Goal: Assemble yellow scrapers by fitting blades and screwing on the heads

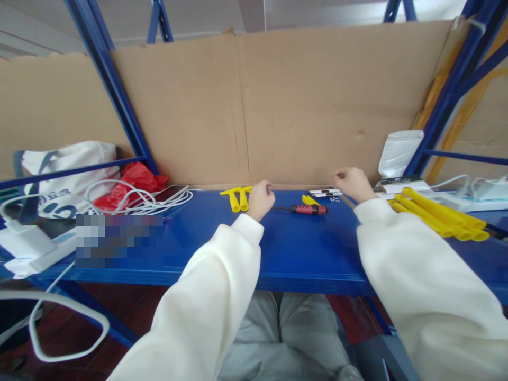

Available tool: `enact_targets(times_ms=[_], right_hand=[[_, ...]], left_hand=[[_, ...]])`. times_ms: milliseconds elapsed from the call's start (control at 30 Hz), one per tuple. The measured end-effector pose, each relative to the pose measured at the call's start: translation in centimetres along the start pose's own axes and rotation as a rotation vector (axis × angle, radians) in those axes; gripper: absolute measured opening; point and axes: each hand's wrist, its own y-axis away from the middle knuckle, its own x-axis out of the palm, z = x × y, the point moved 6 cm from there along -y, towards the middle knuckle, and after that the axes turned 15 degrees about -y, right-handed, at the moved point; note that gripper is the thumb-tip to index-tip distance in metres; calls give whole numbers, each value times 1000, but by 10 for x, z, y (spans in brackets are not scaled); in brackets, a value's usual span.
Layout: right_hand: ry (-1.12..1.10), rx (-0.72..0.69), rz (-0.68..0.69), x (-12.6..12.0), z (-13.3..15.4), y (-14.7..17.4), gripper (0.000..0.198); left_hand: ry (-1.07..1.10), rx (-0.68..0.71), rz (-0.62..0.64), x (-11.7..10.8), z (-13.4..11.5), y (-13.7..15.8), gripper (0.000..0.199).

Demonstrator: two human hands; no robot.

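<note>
My left hand [262,200] is over the back half of the blue table, its fingers curled together; anything in them is too small to make out. Just left of it lie yellow T-shaped pieces with tubular handles [235,201]. A screwdriver with a red and black handle [309,210] lies to its right, shaft toward that hand. Farther right, my right hand [353,182] is raised near the cardboard with thumb and fingers pinched; what they hold, if anything, does not show. Close to it are small yellow pieces [309,200] and flat white-and-black items [325,193].
Several yellow tubes [440,214] lie beyond my right forearm. A cardboard panel [301,106] closes the back between blue posts [119,90]. At left are coiled white cables [159,201], a red plastic bag [137,182], a cloth bag [75,174] and a power strip [43,256].
</note>
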Motion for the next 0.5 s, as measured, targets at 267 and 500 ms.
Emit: enact_targets(times_ms=[267,500], right_hand=[[-167,-277,331,64,-13,21,21],[-236,-207,342,65,-14,20,20]], left_hand=[[-499,-189,241,10,33,11,45],[-551,-181,373,16,37,13,51]])
